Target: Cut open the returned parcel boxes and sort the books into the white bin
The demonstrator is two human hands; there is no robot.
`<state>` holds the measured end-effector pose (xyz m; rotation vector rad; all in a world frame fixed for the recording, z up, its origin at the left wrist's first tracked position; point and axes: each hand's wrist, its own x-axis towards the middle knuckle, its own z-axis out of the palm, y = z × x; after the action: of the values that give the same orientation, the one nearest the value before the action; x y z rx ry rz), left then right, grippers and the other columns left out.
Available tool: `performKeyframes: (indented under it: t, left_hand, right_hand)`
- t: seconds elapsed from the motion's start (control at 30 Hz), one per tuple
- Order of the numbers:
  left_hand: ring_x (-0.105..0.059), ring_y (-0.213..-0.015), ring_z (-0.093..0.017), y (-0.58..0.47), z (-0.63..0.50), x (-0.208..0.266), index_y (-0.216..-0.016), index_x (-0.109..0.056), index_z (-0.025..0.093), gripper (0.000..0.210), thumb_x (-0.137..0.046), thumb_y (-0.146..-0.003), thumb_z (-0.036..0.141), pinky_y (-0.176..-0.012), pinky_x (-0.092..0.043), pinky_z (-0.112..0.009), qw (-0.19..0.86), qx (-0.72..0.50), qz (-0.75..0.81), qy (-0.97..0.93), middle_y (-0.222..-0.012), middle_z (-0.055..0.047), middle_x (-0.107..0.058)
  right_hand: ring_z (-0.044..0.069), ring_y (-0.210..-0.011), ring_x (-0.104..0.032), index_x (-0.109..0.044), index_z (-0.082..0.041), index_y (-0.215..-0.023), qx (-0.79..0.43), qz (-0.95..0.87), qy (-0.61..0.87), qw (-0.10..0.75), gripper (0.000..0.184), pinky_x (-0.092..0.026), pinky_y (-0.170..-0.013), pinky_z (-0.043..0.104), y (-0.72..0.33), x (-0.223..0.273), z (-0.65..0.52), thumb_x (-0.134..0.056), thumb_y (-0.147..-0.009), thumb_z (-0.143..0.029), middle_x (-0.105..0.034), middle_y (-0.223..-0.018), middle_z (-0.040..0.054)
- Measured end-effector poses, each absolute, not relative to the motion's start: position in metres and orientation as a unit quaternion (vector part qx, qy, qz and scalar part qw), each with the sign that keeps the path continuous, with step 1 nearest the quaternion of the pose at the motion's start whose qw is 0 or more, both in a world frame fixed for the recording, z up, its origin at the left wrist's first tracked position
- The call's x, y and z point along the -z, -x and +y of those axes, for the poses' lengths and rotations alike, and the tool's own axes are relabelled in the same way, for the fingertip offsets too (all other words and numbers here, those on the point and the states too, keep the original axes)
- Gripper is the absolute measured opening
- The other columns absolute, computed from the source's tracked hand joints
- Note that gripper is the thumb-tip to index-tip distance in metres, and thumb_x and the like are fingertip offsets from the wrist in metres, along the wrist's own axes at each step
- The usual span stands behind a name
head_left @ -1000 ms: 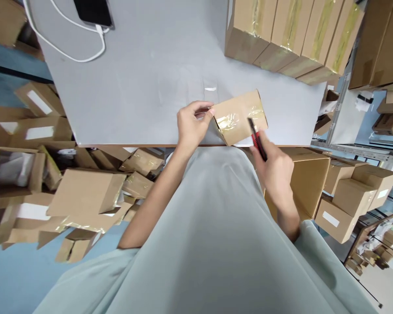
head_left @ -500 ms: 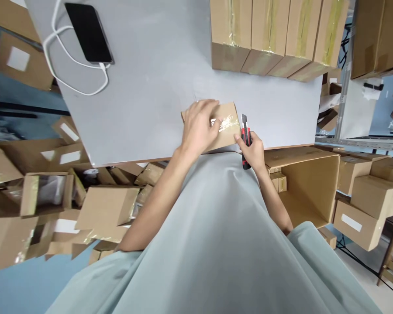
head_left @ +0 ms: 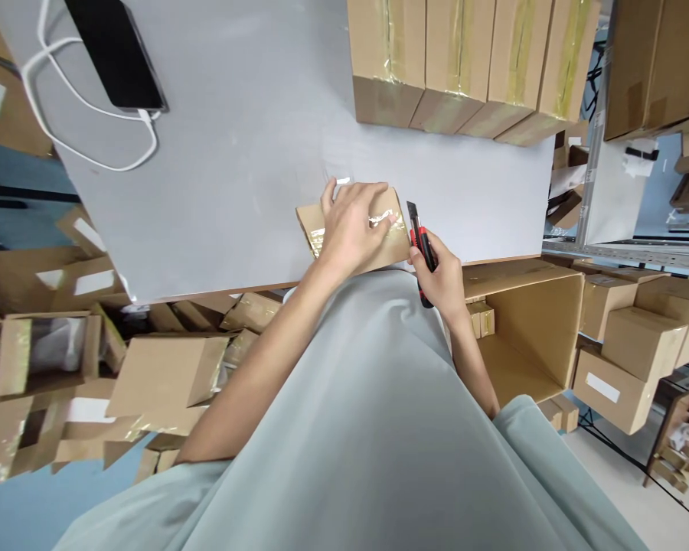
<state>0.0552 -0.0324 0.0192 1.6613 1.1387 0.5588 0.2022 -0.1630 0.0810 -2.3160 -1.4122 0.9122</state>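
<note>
A small, flat cardboard box (head_left: 387,243) with shiny clear tape lies at the table's near edge, against my clothing. My left hand (head_left: 353,222) lies across its top, thumb on the taped face and fingers bent toward the far edge, holding it; the palm covers its middle. Just right of the box, my right hand (head_left: 441,274) is wrapped round a red and black utility knife (head_left: 423,252). The knife's blade is out and points away from me, beside the box's right end.
Several taped cartons (head_left: 459,61) stand in a row at the back right of the grey table (head_left: 235,168). A phone (head_left: 118,53) with a white cable (head_left: 100,162) lies at left. An open carton (head_left: 531,329) sits below on the right; opened boxes (head_left: 161,375) are piled left.
The view has shifted, so the table items sit further left. The small box is turned slightly, showing more of its left end. The knife tilts more to the left, still in my right hand.
</note>
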Motion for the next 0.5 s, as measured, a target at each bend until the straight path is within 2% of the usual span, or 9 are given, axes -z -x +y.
performKeyframes:
  t: [0.1, 0.2, 0.5]
  left_hand:
    - [-0.056, -0.149, -0.037, -0.055, -0.031, -0.018, -0.131, -0.072, 0.038, 0.042, -0.080, -0.091, 0.051, -0.143, -0.014, -0.059, 0.497, -0.234, 0.475, -0.688, -0.139, -0.004, -0.075]
    - [-0.056, -0.149, -0.037, -0.055, -0.029, -0.017, -0.131, -0.072, 0.038, 0.041, -0.079, -0.092, 0.049, -0.143, -0.013, -0.059, 0.498, -0.237, 0.471, -0.689, -0.139, -0.004, -0.075]
    - [-0.057, -0.147, -0.037, -0.054, -0.029, -0.015, -0.143, -0.067, 0.032, 0.045, -0.061, -0.104, 0.053, -0.142, -0.011, -0.061, 0.446, -0.201, 0.460, -0.741, -0.149, -0.007, -0.071]
  right_hand:
    - [0.028, -0.112, -0.079, -0.054, -0.029, -0.167, -0.278, -0.503, 0.816, 0.054, 0.054, -0.060, -0.091, 0.036, -0.195, -0.094, -0.157, -0.039, -0.116, -0.039, -0.083, -0.131, 0.0083]
    - [0.028, -0.110, -0.079, -0.050, -0.027, -0.171, -0.259, -0.510, 0.820, -0.008, 0.056, -0.059, -0.090, 0.034, -0.190, -0.099, -0.151, -0.041, -0.116, -0.036, -0.083, -0.132, 0.0091]
    - [0.030, -0.108, -0.080, -0.048, -0.025, -0.172, -0.270, -0.490, 0.828, -0.032, 0.057, -0.059, -0.096, 0.040, -0.181, -0.097, -0.139, -0.035, -0.118, -0.035, -0.083, -0.129, 0.0109]
